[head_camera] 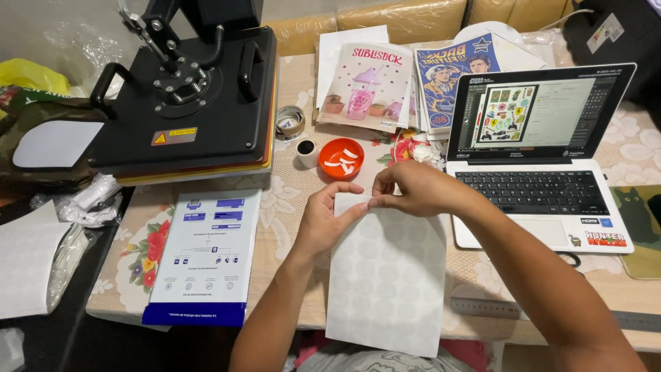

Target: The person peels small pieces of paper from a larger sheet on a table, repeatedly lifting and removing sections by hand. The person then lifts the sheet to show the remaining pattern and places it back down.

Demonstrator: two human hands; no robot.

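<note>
A white sheet (385, 275) faintly patterned with round shapes lies on the floral tablecloth in front of me, its near end hanging over the table edge. My left hand (327, 220) rests on the sheet's upper left corner, fingers pinching the top edge. My right hand (413, 189) pinches the same top edge from the right, fingertips almost meeting the left ones. Just beyond my hands sits a small orange bowl (341, 158) holding several white scraps.
A black heat press (186, 89) stands at the back left. A blue-and-white box (206, 255) lies left of the sheet. An open laptop (544, 158) sits on the right. Printed sheets (372, 83), a tape roll (290, 122), a small white cup (307, 152) and a metal ruler (482, 308) are around.
</note>
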